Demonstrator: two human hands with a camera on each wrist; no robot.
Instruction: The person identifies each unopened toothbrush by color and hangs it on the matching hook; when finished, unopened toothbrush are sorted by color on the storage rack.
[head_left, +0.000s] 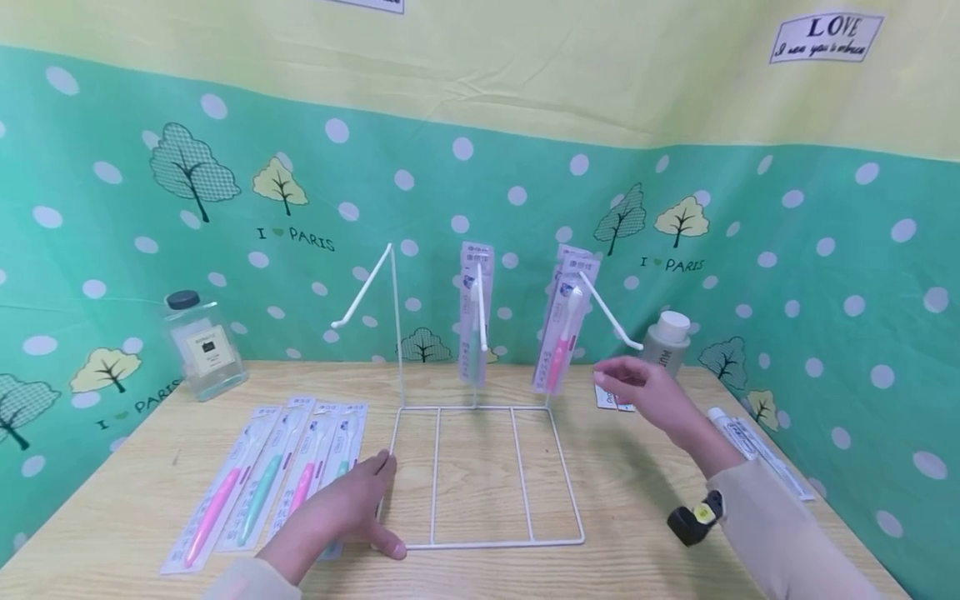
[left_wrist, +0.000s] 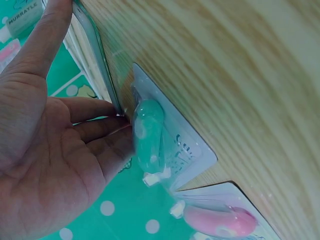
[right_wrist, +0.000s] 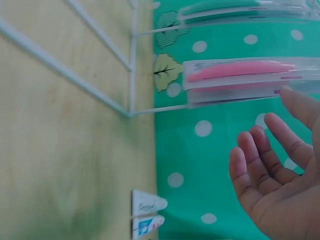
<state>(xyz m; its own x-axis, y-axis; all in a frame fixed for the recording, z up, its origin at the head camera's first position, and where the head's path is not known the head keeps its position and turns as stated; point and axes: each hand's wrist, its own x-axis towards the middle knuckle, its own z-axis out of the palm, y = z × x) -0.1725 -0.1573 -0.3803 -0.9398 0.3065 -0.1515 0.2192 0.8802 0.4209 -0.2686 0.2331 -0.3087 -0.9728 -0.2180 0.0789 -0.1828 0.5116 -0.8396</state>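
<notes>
A white wire rack [head_left: 472, 546] stands on the wooden table, with three hooks rising at its back. My left hand [head_left: 352, 500] rests on the rack's left side, thumb at the front corner and fingers along the side wire. Packaged toothbrushes [head_left: 558, 333] with pink handles hang on the right hook, and another toothbrush pack [head_left: 476, 317] hangs on the middle one; the left hook [head_left: 362, 287] is bare. My right hand [head_left: 645, 392] hovers right of the pink packs, fingers loosely bent and holding nothing. In the right wrist view its thumb overlaps the edge of the pink pack [right_wrist: 240, 72].
Several packaged toothbrushes [head_left: 262, 475], pink and green, lie left of the rack. A clear bottle [head_left: 206, 350] with a black cap stands back left. Back right are a white-capped bottle [head_left: 667, 337], small cards [head_left: 611, 398] and toothpaste tubes [head_left: 757, 450]. A printed curtain [head_left: 517, 196] encloses the table.
</notes>
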